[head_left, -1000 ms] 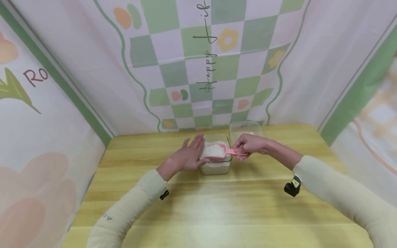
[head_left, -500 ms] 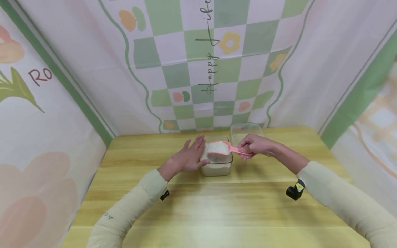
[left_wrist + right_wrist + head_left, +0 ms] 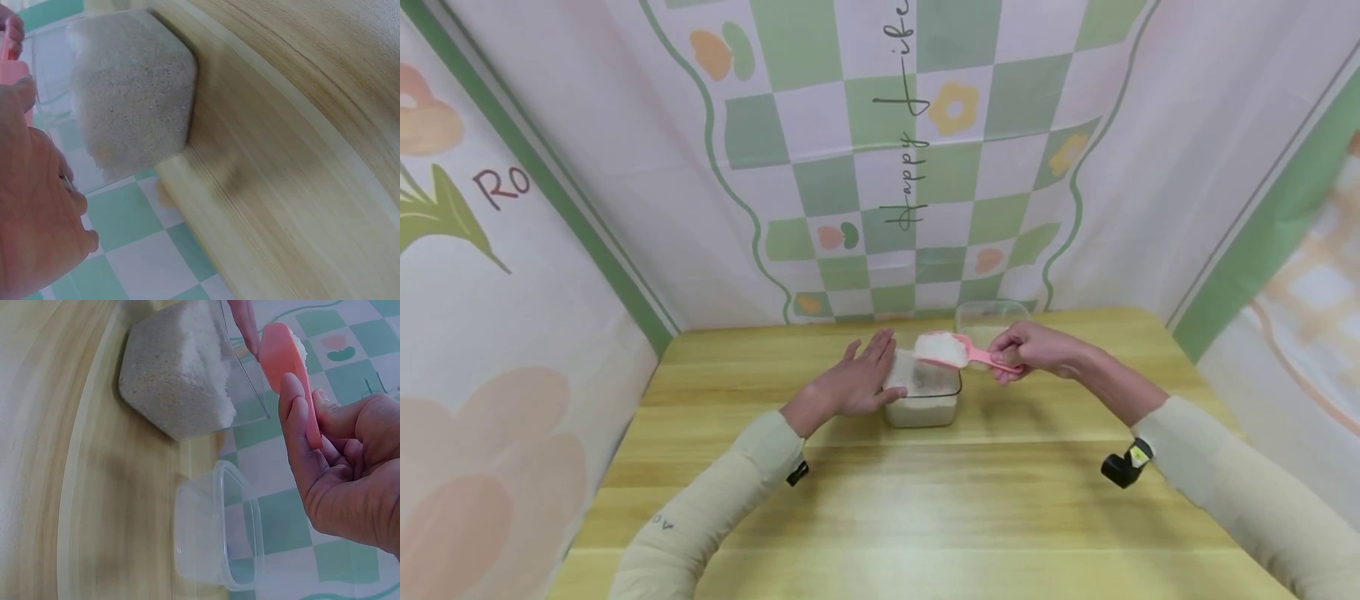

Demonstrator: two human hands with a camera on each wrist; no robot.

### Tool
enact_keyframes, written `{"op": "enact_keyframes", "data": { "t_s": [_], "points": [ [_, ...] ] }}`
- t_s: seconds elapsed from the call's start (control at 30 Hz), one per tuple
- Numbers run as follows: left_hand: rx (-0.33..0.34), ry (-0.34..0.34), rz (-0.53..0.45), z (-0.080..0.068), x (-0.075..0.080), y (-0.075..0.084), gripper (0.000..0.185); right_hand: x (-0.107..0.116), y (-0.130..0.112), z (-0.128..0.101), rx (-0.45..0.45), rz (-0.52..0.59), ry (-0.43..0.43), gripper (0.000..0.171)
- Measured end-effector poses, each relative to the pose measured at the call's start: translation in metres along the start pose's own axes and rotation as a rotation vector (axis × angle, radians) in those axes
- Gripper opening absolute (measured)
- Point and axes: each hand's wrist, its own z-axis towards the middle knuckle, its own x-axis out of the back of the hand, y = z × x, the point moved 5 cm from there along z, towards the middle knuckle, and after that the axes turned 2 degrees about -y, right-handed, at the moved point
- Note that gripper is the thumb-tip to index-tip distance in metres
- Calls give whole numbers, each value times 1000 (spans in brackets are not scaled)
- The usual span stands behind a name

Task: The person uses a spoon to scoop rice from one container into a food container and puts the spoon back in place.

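My right hand (image 3: 1033, 352) pinches the handle of a pink scoop (image 3: 976, 355), its bowl heaped with white rice (image 3: 942, 348). The scoop hangs over the right part of a clear square container (image 3: 922, 410) that holds a lot of rice. Against the left side of this container rests my left hand (image 3: 855, 379), its fingers stretched out along the rim. In the right wrist view, the scoop (image 3: 281, 355) is seen from its underside, above the container's rim, with thumb and fingers around the handle.
A second clear plastic container (image 3: 199, 526), lower and without a lid, stands just right of the rice container near the table's back edge. The wooden table (image 3: 895, 508) meets a fabric backdrop with green and white checks (image 3: 880, 175).
My right hand has raised the loaded scoop out of the rice and shifted it slightly right. The left hand has stayed against the container.
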Motion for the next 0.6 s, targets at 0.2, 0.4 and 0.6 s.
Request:
{"op": "enact_keyframes", "data": {
  "t_s": [0.2, 0.4, 0.6],
  "points": [
    [-4, 6, -11, 0, 0, 1, 88, 10, 8, -10, -7, 20, 30, 21],
    [3, 6, -6, 1, -1, 0, 88, 22, 16, -19, -12, 29, 59, 24],
    [3, 4, -10, 1, -1, 0, 89, 37, 26, -28, -13, 38, 106, 27]
  ]
}}
